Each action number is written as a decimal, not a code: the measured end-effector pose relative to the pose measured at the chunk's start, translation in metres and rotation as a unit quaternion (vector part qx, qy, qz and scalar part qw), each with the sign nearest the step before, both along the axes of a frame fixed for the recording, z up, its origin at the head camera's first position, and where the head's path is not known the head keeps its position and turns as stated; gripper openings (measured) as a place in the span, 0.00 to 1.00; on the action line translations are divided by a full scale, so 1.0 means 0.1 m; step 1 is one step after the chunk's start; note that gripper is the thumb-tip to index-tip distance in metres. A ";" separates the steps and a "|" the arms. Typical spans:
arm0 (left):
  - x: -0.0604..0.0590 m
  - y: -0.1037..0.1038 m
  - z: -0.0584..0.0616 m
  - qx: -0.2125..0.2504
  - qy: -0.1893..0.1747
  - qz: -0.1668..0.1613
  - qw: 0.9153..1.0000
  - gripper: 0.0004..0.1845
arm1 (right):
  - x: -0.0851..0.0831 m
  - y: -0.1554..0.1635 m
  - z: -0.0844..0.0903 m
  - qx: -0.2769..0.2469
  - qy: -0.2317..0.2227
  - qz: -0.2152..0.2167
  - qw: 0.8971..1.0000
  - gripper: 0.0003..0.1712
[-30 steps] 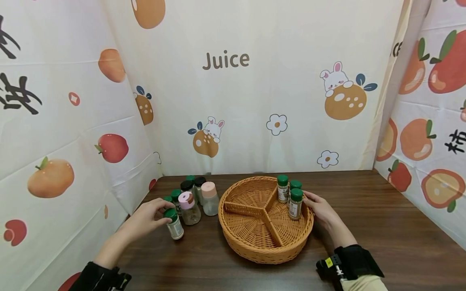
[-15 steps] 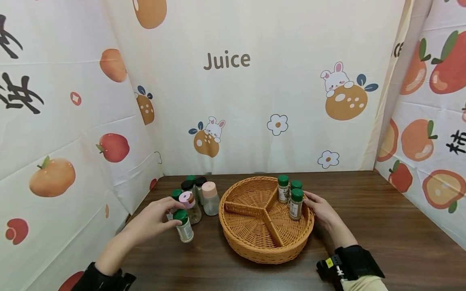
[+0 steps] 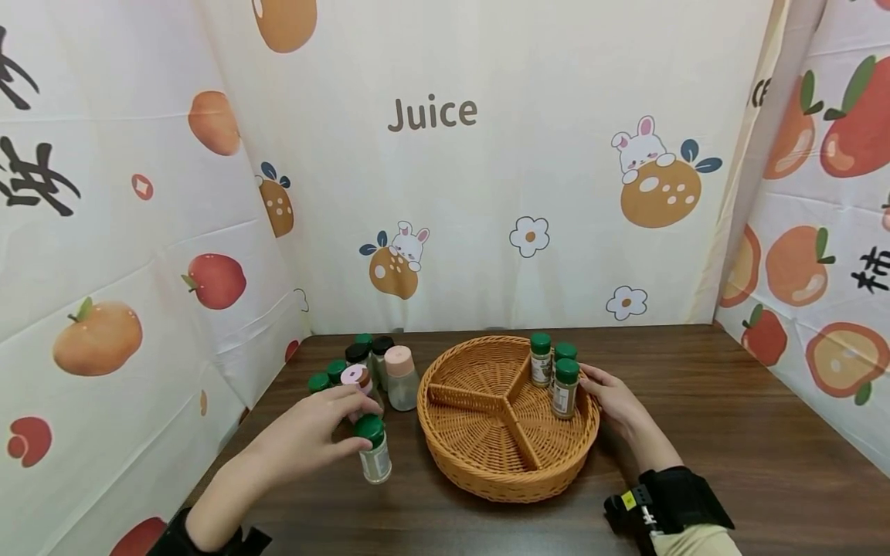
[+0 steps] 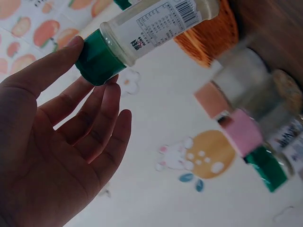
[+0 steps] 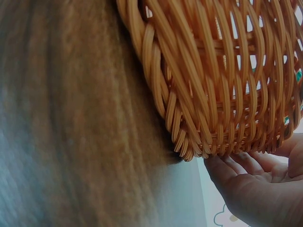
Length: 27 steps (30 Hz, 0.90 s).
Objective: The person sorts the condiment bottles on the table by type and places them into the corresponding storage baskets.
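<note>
My left hand (image 3: 306,436) pinches a spice jar (image 3: 376,462) by its green cap, thumb on one side and fingertips on the other. The jar is clear with a white label, and in the left wrist view its barcode (image 4: 187,12) shows. It is left of a round wicker basket (image 3: 487,486) with three compartments. My right hand (image 3: 619,401) grips the basket's right side, with fingers (image 5: 220,170) against the outer weave in the right wrist view. Three green-capped jars stand in the right compartment, the nearest jar (image 3: 564,400) beside my right hand.
Left of the basket stands a group of several jars: a peach-capped jar (image 3: 401,382), a pink-capped jar (image 3: 357,376) partly behind my left hand, black-capped jars (image 3: 382,347) and green-capped ones. A printed curtain (image 3: 473,177) closes off the wooden table (image 3: 695,386) at the back and sides.
My left hand has carried the green-capped jar rightward and towards me, away from the other jars. My right hand and the basket have stayed in place.
</note>
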State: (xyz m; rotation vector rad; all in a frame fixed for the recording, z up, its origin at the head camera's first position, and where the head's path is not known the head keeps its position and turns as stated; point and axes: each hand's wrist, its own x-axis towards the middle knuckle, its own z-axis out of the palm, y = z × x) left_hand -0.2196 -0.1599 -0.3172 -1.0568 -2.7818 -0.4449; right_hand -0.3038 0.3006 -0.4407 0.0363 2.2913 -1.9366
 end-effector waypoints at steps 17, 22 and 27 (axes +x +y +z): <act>0.24 0.54 0.22 -0.091 0.002 -0.114 0.989 0.17 | 0.00 0.00 0.00 0.001 -0.003 -0.003 1.000 0.32; 0.28 0.68 0.29 -0.109 0.008 -0.175 0.978 0.17 | 0.01 -0.01 0.01 -0.001 -0.003 -0.003 1.000 0.32; 0.34 0.81 0.32 -0.149 0.044 -0.226 0.962 0.18 | 0.02 -0.01 0.01 -0.002 0.000 -0.005 1.000 0.32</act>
